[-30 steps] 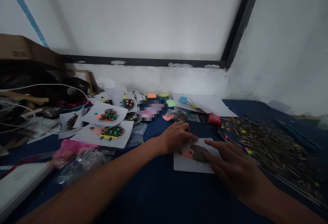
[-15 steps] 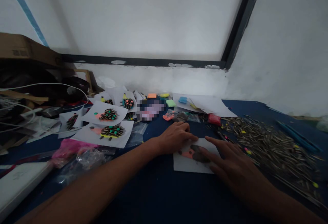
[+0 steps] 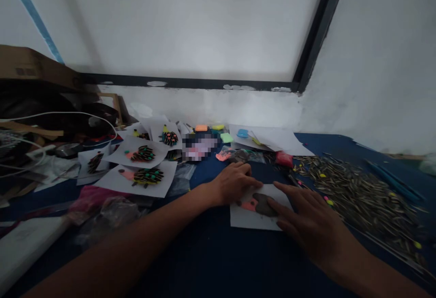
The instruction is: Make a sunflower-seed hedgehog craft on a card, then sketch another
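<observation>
A small white sheet of paper (image 3: 245, 221) lies on the dark blue table cover. On it is a flattened shape of soft clay, grey (image 3: 263, 203) with a pink pointed part (image 3: 250, 204) bearing dark dots. My left hand (image 3: 235, 181) rests at the paper's upper left edge, thumb stretched out and other fingers partly bent, holding nothing. Spread fingers of my right hand (image 3: 311, 214) lie over the paper's right side. One of its fingertips touches the grey clay; nothing is gripped.
Striped seeds (image 3: 368, 198) form a wide pile at right. Sheets with seed-covered hedgehog figures (image 3: 148, 176) lie at left, near crumpled plastic bags (image 3: 116, 214). Coloured clay pieces (image 3: 226, 138) and a red packet (image 3: 284, 158) sit further back. A white box (image 3: 30, 248) occupies the lower left.
My right hand has shifted slightly over the grey clay, uncovering a little more of it. The left hand keeps its place, and the paper stays almost still.
</observation>
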A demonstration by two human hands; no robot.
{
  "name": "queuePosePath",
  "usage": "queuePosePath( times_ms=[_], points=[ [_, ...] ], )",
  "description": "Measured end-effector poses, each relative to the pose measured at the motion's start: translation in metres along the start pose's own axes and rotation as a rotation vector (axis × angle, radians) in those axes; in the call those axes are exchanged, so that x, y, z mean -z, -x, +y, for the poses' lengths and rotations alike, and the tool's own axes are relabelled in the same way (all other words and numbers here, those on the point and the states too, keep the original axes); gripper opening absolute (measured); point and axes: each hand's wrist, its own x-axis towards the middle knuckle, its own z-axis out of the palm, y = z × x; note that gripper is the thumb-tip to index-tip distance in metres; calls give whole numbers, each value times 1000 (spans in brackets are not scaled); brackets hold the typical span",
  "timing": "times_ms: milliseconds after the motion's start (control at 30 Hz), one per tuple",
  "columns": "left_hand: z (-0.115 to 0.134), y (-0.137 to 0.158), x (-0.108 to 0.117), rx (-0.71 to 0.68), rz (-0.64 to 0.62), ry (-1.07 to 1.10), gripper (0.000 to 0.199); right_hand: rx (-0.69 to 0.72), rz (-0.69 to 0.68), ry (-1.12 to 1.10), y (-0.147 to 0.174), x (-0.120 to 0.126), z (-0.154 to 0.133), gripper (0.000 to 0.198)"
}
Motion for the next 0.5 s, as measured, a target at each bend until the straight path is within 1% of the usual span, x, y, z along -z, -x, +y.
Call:
queuePosePath(
  times_ms=[133,233,300,400,500],
  points=[
    [0,0,0,11,3,18,28,3,23,-22,-1,0,0,29],
    [0,0,1,12,4,23,28,-26,39,-74,-1,0,2,29],
    [0,1,2,3,-1,21,28,-61,19,-121,1,-1,3,29],
    [1,1,3,8,-11,21,28,-152,-14,-173,5,0,4,29],
    [1,1,2,8,-1,28,28,-210,-10,-184,8,2,4,31]
  ],
)
